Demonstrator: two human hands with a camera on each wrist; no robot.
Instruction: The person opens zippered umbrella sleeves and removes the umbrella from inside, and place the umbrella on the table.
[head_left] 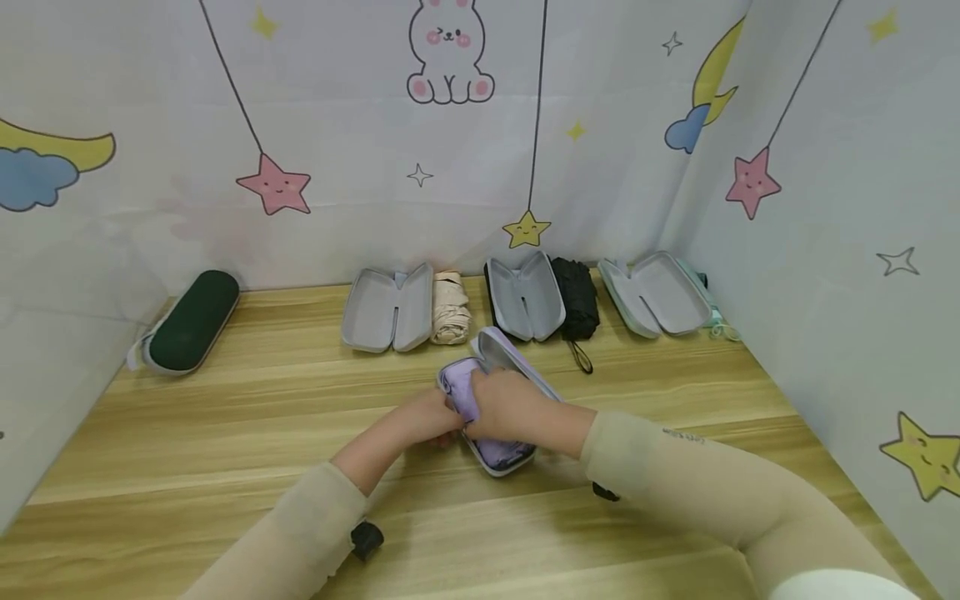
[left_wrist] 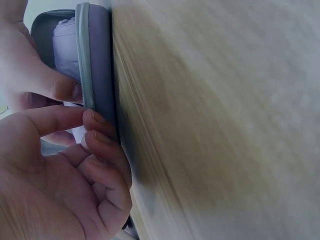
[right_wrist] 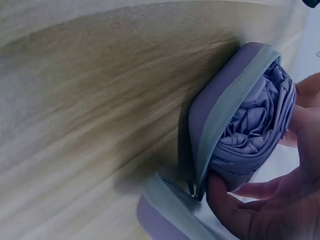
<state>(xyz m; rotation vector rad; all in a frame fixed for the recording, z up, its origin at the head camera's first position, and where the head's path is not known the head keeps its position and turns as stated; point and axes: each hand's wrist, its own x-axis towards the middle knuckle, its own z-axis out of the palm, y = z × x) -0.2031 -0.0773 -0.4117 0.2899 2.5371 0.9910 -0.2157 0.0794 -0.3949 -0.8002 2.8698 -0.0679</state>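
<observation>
A lilac zip case [right_wrist: 220,95] lies with its lid [head_left: 504,348] raised at the middle of the table. Inside it sits a purple folded umbrella [right_wrist: 250,125], its pleated fabric bunched at the end. My right hand [head_left: 506,406] reaches over the case and grips the umbrella, thumb on one side and fingers on the other. At the case's left side, my left hand [head_left: 426,417] pinches the zipped rim [left_wrist: 86,60], its other fingers curled against the outer wall. In the head view my right hand covers the middle of the umbrella.
Along the back stand open cases: one grey-lined case [head_left: 372,312] beside a beige folded umbrella [head_left: 450,308], a black case [head_left: 525,300] beside a black folded umbrella [head_left: 576,298], and a mint case [head_left: 667,292]. A dark green closed case [head_left: 197,321] lies at the left. Printed curtains border the table.
</observation>
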